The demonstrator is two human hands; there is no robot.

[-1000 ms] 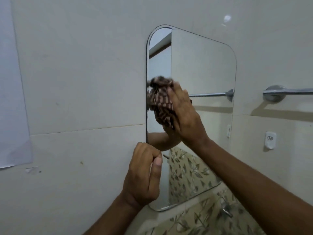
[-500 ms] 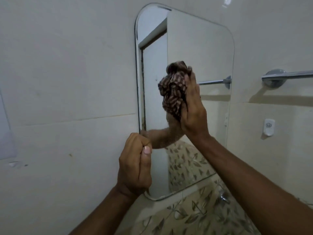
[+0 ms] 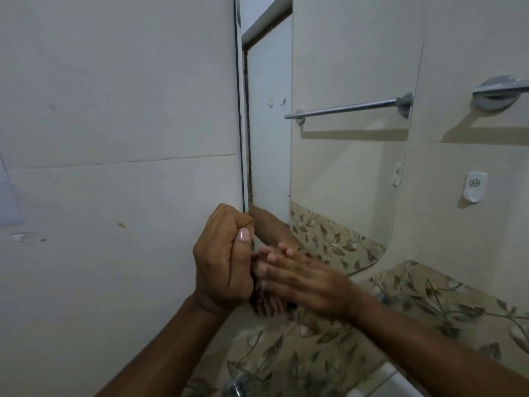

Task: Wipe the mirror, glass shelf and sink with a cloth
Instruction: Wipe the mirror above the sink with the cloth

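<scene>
We look forward and down at a wall mirror [image 3: 329, 133], a tall pane whose long axis runs vertically from the top of the frame to its rounded bottom edge at lower centre right. Our left hand [image 3: 223, 259], at lower centre, is curled in a fist at the mirror's left edge, thumb tip against the rim; we judge it steadies the pane, though we cannot tell whether the fingers hook behind it. Our right hand [image 3: 303, 279], just right of it and blurred, lies with fingers straight and flat, pressing the cloth [image 3: 269, 305] against the lower left corner of the glass. Only a dark striped fringe of cloth shows beneath the palm. The unwiped glass stretches up and to the right of this grip, so the right hand is the nearer one to sweep it. A towel rail [image 3: 501, 90] sits at upper right, and a white sink rim [image 3: 398, 379] peeks in at the bottom right.
</scene>
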